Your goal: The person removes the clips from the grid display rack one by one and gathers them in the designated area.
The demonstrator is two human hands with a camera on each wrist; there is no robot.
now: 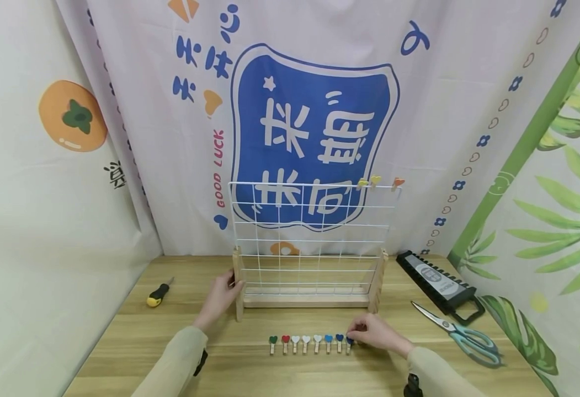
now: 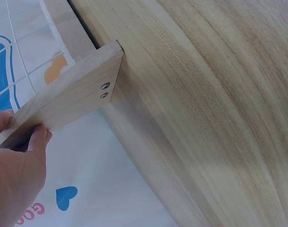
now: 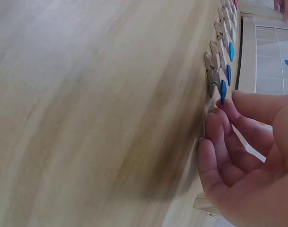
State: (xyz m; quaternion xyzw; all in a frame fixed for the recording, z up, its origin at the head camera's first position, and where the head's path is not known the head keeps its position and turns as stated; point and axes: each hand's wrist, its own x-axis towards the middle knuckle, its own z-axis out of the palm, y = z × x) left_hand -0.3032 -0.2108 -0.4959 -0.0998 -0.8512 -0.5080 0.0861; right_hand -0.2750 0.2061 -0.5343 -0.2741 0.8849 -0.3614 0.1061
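My left hand (image 1: pixel 224 293) grips the left wooden upright (image 1: pixel 238 275) of a stand that holds a white wire grid (image 1: pixel 299 240). In the left wrist view, thumb and fingers (image 2: pixel 37 142) wrap the edge of that upright (image 2: pixel 73 94). A row of small wooden clothespins with coloured hearts lies in front of the stand. My right hand (image 1: pixel 371 330) is at the row's right end, fingers bent and fingertips right at the last dark blue heart clothespin (image 3: pixel 223 90). A gap shows between thumb and heart. Others include a green one (image 1: pixel 272 342) and a red one (image 1: pixel 285 341).
Two yellow heart clothespins (image 1: pixel 375 180) and an orange one (image 1: pixel 398 182) sit on the grid's top bar. Blue-handled scissors (image 1: pixel 468 337) and a black-cased saw-like tool (image 1: pixel 439 284) lie at right. A screwdriver (image 1: pixel 158 295) lies at left. Curtains hang behind the table.
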